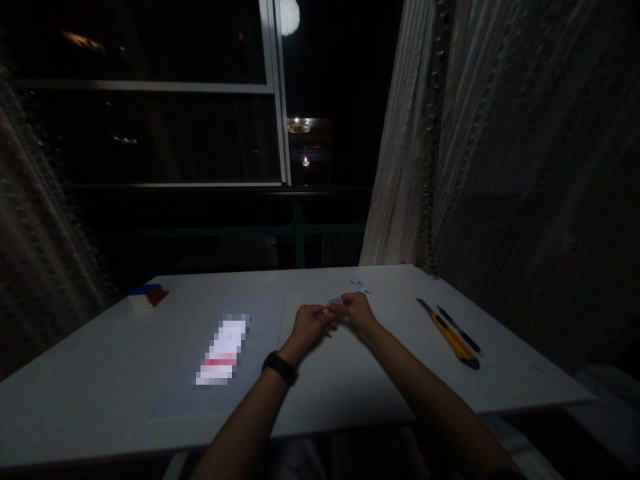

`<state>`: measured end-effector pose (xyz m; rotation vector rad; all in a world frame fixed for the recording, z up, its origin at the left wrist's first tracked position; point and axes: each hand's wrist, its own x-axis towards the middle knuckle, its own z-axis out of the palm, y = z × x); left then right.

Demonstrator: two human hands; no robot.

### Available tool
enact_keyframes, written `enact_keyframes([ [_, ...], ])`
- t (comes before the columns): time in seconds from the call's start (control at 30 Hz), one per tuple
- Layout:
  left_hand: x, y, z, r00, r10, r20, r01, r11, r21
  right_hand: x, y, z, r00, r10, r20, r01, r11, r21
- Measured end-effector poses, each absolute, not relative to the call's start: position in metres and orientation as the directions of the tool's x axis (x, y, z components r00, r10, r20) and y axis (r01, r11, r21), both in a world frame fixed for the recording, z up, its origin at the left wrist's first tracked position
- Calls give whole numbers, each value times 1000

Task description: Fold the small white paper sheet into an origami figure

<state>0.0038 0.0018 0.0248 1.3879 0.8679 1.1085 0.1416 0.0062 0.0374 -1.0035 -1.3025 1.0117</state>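
Over the middle of the white table, my left hand and my right hand meet at the fingertips. Between them they pinch a small piece of white paper, mostly covered by the fingers. A dark band circles my left wrist. Just beyond my right hand, small dark marks or scraps show on the tabletop; they are too small to make out.
A sheet of paper lies left of my hands, with a lit, pixelated screen on it. A colored cube sits far left. To the right lie a yellow utility knife and a pen. Curtains flank the dark window.
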Motion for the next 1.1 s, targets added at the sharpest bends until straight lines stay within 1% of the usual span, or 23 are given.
enact_keyframes([
  [0.1, 4, 1, 25, 285, 947, 151, -74, -135, 988, 141, 5, 39, -26, 966, 257, 6, 257, -966],
  [0.23, 6, -1, 25, 270, 952, 147, -87, -128, 988, 140, 5, 36, 34, 960, 277, -4, 278, -961],
  [0.33, 7, -2, 25, 290, 947, 137, -100, -113, 989, 140, 6, 34, 54, 960, 275, -13, 276, -961],
  [0.53, 4, -2, 24, 282, 953, 112, 12, -120, 993, 142, 6, 34, 43, 964, 262, -46, 263, -964],
  [0.63, 3, -4, 24, 273, 953, 130, -40, -123, 992, 140, 4, 35, 38, 967, 252, -73, 254, -964],
  [0.73, 2, -8, 28, 296, 946, 128, -88, -107, 990, 138, 2, 36, 58, 961, 272, -44, 275, -961],
  [0.9, 2, -11, 31, 273, 956, 104, -105, -78, 991, 138, 2, 36, 88, 955, 283, -37, 287, -957],
  [1.1, 5, -6, 28, 276, 958, 84, -69, -67, 995, 150, 8, 33, -75, 963, 257, -120, 247, -962],
])
